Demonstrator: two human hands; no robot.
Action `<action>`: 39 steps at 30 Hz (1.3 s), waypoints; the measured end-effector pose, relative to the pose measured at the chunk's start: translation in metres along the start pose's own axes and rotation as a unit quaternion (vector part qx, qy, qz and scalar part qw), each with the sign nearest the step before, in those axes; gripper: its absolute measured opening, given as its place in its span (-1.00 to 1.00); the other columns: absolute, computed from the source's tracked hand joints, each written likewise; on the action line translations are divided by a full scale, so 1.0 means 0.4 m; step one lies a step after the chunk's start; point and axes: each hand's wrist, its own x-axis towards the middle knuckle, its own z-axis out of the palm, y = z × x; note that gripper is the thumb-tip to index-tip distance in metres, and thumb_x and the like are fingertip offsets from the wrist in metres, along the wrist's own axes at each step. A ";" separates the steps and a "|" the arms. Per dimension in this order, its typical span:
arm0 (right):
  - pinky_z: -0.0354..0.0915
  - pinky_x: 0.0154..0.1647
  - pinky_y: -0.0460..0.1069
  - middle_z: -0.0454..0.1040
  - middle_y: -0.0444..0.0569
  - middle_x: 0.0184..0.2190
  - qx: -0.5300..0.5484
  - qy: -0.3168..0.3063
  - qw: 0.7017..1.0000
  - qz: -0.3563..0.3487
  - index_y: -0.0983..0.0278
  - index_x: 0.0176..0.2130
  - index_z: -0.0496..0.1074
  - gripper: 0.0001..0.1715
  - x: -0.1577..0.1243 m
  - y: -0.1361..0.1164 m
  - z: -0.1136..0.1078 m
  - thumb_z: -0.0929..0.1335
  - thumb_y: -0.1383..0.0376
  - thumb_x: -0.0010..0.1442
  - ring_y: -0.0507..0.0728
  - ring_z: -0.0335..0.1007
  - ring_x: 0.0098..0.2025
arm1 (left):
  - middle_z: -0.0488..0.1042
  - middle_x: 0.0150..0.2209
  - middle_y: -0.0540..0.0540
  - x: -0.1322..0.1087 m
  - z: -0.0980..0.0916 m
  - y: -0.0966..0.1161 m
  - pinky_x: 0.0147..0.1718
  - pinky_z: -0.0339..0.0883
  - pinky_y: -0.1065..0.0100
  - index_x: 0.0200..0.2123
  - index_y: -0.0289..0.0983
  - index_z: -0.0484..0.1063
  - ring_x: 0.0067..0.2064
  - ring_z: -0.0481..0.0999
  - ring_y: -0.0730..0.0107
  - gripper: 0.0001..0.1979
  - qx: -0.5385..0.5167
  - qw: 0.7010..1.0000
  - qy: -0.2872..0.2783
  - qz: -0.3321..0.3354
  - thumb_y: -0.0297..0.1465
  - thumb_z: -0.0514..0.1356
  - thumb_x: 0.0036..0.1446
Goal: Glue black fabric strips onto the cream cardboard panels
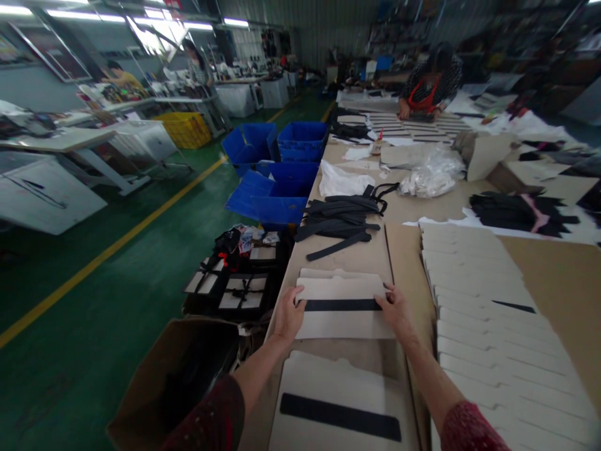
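A black strip [342, 305] lies straight across a pale cardboard sheet [346, 326] on the table. At its left end my left hand [288, 315] pinches, thumb and fingers close together by the sheet's left edge. My right hand [397, 311] closes on the opposite end, its thumb against the strip and its fingers at the sheet's right edge. Another pale sheet's edge shows just behind. Closer to me, a second cardboard sheet [335, 376] carries its own black strip [340, 416], slightly slanted.
Overlapping cardboard sheets [488, 338] cover the table's right side. Loose black strips [340, 216] are piled ahead, near clear plastic bags [434, 172]. Left of the table stand a cardboard box [145, 382] and blue bins [286, 197]. A co-worker [432, 81] leans over the table's far end.
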 end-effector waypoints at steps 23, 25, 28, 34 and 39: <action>0.37 -0.01 0.17 0.43 0.10 -0.10 -0.272 -0.127 0.950 -0.086 0.27 0.03 0.41 -0.55 -0.431 0.084 -0.175 0.25 0.11 0.24 0.23 0.42 -0.13 | 0.09 0.37 -0.32 -0.378 -0.165 0.050 0.27 0.05 -0.12 0.37 -0.27 -0.04 0.37 0.08 -0.03 -0.31 0.150 0.971 -0.184 0.023 -0.17 0.11 0.29; 0.32 0.08 0.23 0.39 0.17 -0.03 -0.310 -0.102 0.940 -0.102 0.29 0.07 0.39 -0.51 -0.509 0.118 -0.170 0.27 0.14 0.21 0.32 0.36 0.01 | -0.02 0.40 -0.38 -0.459 -0.174 0.059 0.26 0.07 -0.14 0.40 -0.31 -0.18 0.39 0.02 -0.13 -0.12 0.214 0.955 -0.201 0.042 -0.10 0.18 0.21; 0.26 0.15 0.30 0.33 0.28 0.04 -0.337 -0.062 0.933 -0.105 0.38 0.11 0.34 -0.46 -0.559 0.142 -0.143 0.25 0.15 0.22 0.40 0.26 0.11 | -0.04 0.40 -0.43 -0.512 -0.160 0.054 0.26 0.06 -0.15 0.40 -0.37 -0.16 0.39 -0.01 -0.20 -0.06 0.286 0.934 -0.201 0.076 -0.05 0.21 0.15; 0.32 0.08 0.28 0.34 0.18 -0.02 -0.234 -0.008 0.972 -0.029 0.31 0.08 0.35 -0.43 -0.545 0.150 -0.134 0.30 0.05 0.17 0.34 0.33 0.02 | -0.02 0.39 -0.45 -0.507 -0.144 0.040 0.26 0.06 -0.10 0.37 -0.40 -0.04 0.39 0.00 -0.19 -0.11 0.321 0.925 -0.174 0.107 -0.04 0.19 0.15; 0.29 0.09 0.27 0.38 0.11 -0.10 -0.193 -0.036 0.981 0.008 0.25 -0.23 0.47 -0.56 -0.538 0.167 -0.137 0.37 -0.02 0.03 0.32 0.35 -0.02 | -0.03 0.40 -0.42 -0.511 -0.148 0.039 0.26 0.05 -0.11 0.38 -0.37 -0.06 0.39 -0.01 -0.17 -0.12 0.319 0.926 -0.170 0.112 -0.04 0.18 0.16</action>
